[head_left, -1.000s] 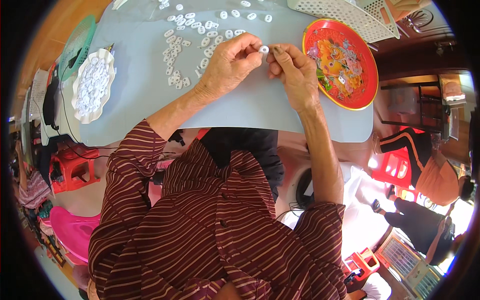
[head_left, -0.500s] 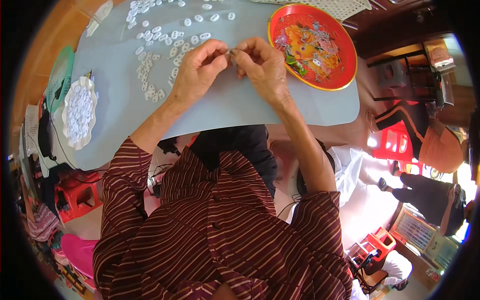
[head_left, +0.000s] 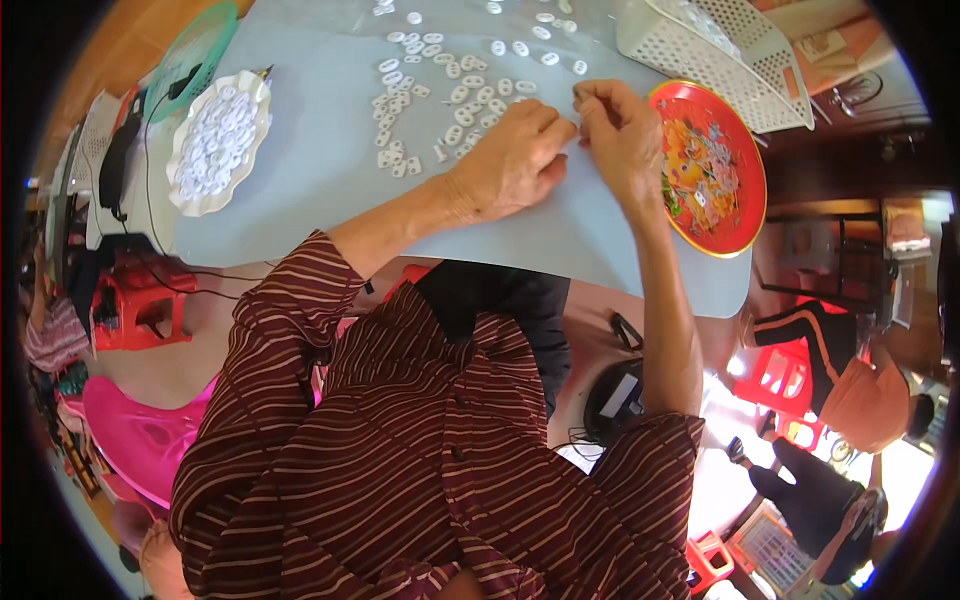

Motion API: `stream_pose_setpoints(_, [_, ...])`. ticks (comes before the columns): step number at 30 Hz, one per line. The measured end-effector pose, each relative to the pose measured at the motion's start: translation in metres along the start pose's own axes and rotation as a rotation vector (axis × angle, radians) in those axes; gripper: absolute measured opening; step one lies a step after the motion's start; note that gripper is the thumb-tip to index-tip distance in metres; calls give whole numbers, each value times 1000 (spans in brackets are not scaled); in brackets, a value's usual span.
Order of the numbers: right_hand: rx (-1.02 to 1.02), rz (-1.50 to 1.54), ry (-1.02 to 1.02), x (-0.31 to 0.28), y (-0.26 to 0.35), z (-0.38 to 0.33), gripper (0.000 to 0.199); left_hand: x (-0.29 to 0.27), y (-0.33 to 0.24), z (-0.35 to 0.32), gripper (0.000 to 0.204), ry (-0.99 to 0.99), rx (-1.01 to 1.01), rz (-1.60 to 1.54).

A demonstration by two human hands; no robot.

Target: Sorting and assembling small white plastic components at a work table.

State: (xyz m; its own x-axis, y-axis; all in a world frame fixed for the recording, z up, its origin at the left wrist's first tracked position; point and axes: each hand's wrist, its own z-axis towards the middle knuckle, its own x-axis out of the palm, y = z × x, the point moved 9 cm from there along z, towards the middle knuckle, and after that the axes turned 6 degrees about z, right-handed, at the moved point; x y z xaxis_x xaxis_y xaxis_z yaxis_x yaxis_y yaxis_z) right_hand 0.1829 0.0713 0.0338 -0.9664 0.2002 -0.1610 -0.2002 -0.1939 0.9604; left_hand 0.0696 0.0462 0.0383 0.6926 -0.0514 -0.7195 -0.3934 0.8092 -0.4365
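Over the grey-blue table, my left hand (head_left: pixel 515 160) is closed with its fingers curled down; what they hold, if anything, is hidden. Close to its right, my right hand (head_left: pixel 622 135) has thumb and fingers pinched together. A small dark bit shows at those fingertips, too small to name. Small white oval pieces with holes (head_left: pixel 460 95) lie scattered beyond and left of my left hand. A red round tray (head_left: pixel 757 195) with a gold rim and a flower pattern sits just right of my right hand. Small greyish pieces and one white oval piece lie in it.
A white scalloped dish (head_left: pixel 262 125) heaped with white pieces stands on the left, beside a green basket (head_left: pixel 222 28). At the back right is a white perforated basket (head_left: pixel 690 55). A cable (head_left: pixel 150 190) hangs over the left edge. Red stools and other people are beyond the table.
My hands, which met at the fingertips, have come apart. The left now curls downward and the right is beside the tray. The whole view has shifted, with the table appearing further right.
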Motion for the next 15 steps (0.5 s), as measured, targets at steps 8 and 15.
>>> stream_pose_setpoints(8, [-122,-312,404,72,4,38,14,11,-36,-15,14,21,286,-172])
stream_pose_setpoints(15, [-417,-549,434,108,6,63,14,23,-45,-21,18,103,315,-174])
